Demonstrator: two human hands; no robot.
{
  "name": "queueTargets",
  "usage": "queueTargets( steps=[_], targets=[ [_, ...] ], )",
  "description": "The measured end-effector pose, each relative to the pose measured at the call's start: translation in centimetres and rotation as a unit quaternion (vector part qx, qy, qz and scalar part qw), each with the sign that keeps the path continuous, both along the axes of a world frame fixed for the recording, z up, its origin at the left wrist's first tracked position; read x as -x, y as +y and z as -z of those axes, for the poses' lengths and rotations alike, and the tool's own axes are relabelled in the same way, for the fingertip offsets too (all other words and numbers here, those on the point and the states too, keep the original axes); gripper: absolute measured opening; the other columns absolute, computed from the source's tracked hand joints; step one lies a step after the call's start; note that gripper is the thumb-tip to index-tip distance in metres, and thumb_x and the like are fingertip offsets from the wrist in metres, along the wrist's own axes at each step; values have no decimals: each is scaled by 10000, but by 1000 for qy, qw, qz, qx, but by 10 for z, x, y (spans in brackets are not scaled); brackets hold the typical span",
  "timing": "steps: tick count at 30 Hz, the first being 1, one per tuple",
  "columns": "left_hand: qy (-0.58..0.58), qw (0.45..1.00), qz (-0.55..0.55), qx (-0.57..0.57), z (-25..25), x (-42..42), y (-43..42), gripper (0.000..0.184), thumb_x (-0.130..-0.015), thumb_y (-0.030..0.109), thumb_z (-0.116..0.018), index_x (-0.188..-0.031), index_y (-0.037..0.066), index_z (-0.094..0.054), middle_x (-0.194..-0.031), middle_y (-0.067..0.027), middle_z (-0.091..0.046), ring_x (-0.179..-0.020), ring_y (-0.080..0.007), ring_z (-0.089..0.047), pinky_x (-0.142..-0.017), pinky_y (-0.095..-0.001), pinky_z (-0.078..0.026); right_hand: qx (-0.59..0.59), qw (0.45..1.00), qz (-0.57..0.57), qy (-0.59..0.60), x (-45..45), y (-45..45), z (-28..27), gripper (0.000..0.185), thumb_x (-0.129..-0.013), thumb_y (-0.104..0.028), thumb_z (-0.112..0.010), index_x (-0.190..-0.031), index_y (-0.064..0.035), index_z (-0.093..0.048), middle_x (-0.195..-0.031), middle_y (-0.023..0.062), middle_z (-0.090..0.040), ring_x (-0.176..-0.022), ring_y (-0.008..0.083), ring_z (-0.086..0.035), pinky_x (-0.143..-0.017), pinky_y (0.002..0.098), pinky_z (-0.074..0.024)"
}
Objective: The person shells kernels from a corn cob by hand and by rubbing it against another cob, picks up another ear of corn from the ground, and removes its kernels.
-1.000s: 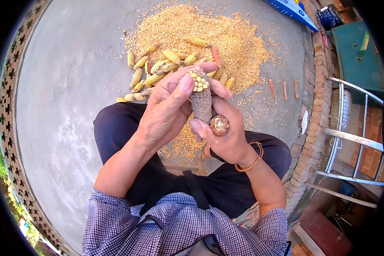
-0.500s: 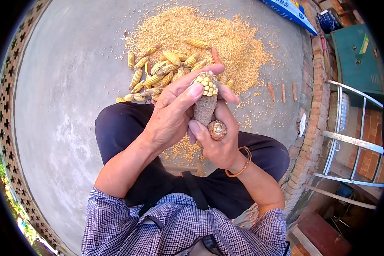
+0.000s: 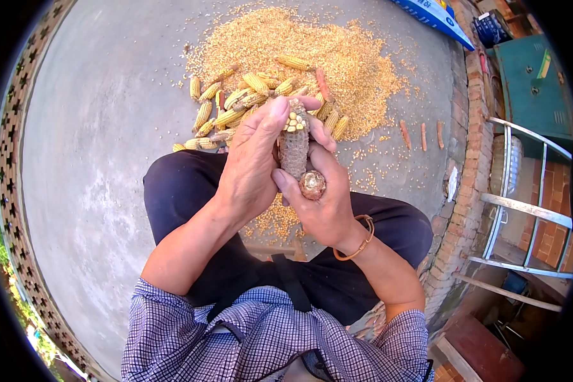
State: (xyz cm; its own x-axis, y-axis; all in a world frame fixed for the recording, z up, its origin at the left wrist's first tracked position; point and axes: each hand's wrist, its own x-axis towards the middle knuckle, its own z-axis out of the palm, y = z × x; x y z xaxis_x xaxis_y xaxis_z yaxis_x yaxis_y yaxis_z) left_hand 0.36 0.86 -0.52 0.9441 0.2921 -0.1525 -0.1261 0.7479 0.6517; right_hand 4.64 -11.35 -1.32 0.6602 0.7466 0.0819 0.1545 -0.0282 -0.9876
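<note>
Between my hands is a mostly stripped corn cob (image 3: 293,155), grey and bare along its length, with a small patch of yellow kernels near its far tip. My left hand (image 3: 251,159) is closed around its left side, thumb beside the kernels. My right hand (image 3: 330,204) grips a second cob (image 3: 312,185), of which only the round brown end shows; its fingers are up against the first cob. Beyond the hands, several yellow ears of corn (image 3: 256,84) lie heaped at the near edge of a broad pile of loose kernels (image 3: 286,41).
Reddish bare cobs (image 3: 423,137) lie on the concrete floor (image 3: 102,140) to the right. A low brick edge (image 3: 463,210) runs along that side, with a metal ladder-like frame (image 3: 528,213) and a green cabinet (image 3: 531,83) beyond. A blue sack (image 3: 433,19) lies at the top right.
Both hands have shifted slightly left with the cobs. The kernel-bearing cob stands straighter, and fewer kernels show at its tip. My left thumb has moved off the kernels to their left.
</note>
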Motion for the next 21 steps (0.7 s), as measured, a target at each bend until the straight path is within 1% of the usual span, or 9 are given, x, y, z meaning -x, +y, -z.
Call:
queueTargets(
  steps=[2, 5, 8, 11, 14, 17, 20, 21],
  targets=[
    [-20, 1000, 4, -14, 0, -1, -1, 454, -1051, 336, -356, -1263, -43, -489, -880, -129, -600, -913, -235, -594, -805, -347, -533, 12, 1000, -4, -13, -1, -1, -1, 253, -879, -41, -662, -1098, 44, -567, -906, 75, -642, -758, 90, -584, -684, 261, -494],
    [-38, 999, 3, -19, -2, -3, -1, 441, -1048, 313, -367, -1269, -51, -483, -871, -126, -592, -901, -228, -587, -808, -342, -521, -17, 995, 8, -97, -2, 1, 1, 251, -880, -51, -664, -1091, 47, -570, -890, 70, -637, -736, 90, -583, -665, 257, -491],
    [-49, 999, 1, -16, -4, -1, -3, 439, -1044, 293, -370, -1287, -59, -469, -882, -126, -588, -903, -228, -582, -817, -339, -510, -4, 1000, 7, -23, 2, -2, -1, 248, -887, -48, -654, -1098, 51, -569, -878, 71, -631, -715, 91, -586, -636, 253, -489],
    [-50, 998, 6, -23, -6, -1, -3, 449, -1041, 289, -368, -1307, -63, -453, -898, -126, -586, -909, -228, -579, -821, -337, -508, 1, 1000, -2, -6, 2, -2, 0, 263, -896, -46, -642, -1124, 52, -558, -878, 74, -623, -700, 93, -591, -608, 246, -484],
    [-43, 999, 3, -28, -7, -1, -3, 461, -1041, 297, -359, -1321, -59, -445, -909, -123, -587, -911, -227, -578, -821, -336, -507, -15, 999, 33, 12, 4, 0, -5, 304, -863, -75, -681, -1123, 37, -570, -938, 158, -663, -844, 221, -668, -767, 327, -513],
    [-35, 999, -2, -17, -1, -3, -2, 479, -1047, 321, -339, -1330, -52, -442, -920, -117, -591, -916, -220, -582, -812, -329, -514, -4, 998, 26, 49, 3, 0, -3, 297, -863, -72, -678, -1117, 35, -566, -950, 154, -659, -865, 216, -668, -780, 327, -513],
    [-22, 1000, -21, -9, 1, -4, -3, 478, -1052, 325, -343, -1332, -48, -442, -922, -112, -597, -904, -212, -594, -792, -314, -527, 8, 1000, 6, 3, 1, 2, -1, 312, -897, -35, -636, -1178, 56, -534, -932, 89, -638, -763, 107, -614, -663, 257, -501],
    [-17, 999, -29, -8, 1, -4, -2, 473, -1053, 322, -349, -1332, -48, -443, -921, -110, -599, -897, -210, -599, -784, -308, -532, 12, 1000, 12, -18, 0, 4, 0, 306, -894, -32, -636, -1170, 55, -538, -944, 95, -642, -789, 117, -619, -688, 266, -504]
  ],
)
